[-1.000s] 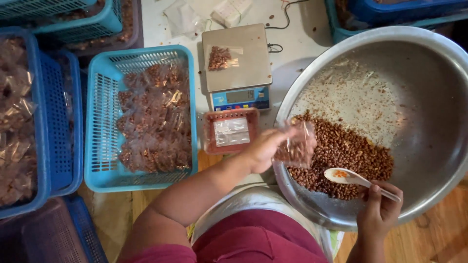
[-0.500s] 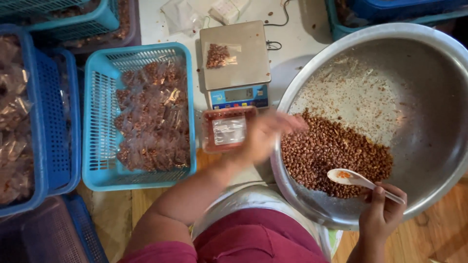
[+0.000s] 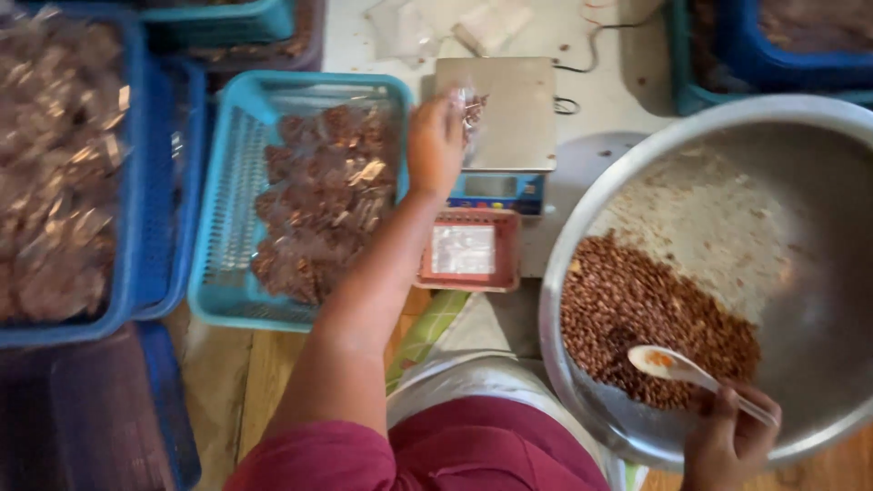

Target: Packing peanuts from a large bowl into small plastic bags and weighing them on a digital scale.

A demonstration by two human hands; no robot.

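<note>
My left hand (image 3: 435,144) reaches over the left edge of a small kitchen scale (image 3: 506,118) and grips a small clear bag of brown nuts (image 3: 469,111) on its platform. My right hand (image 3: 727,436) is at the lower right and holds a white plastic spoon (image 3: 668,365) with its bowl resting on a heap of brown nuts (image 3: 637,318). The nuts lie in a large steel bowl (image 3: 800,182). Much of the small bag is hidden behind my fingers.
A light blue basket (image 3: 236,182) left of the scale holds several filled nut bags. Darker blue baskets (image 3: 155,273) with more bags stand at far left. A small red tray (image 3: 506,264) with clear bags sits in front of the scale. Loose bags (image 3: 491,23) lie behind the scale.
My left hand left the steel bowl, swung left and forward, and now holds the nut bag on the scale. My right hand and the spoon have stayed in place.
</note>
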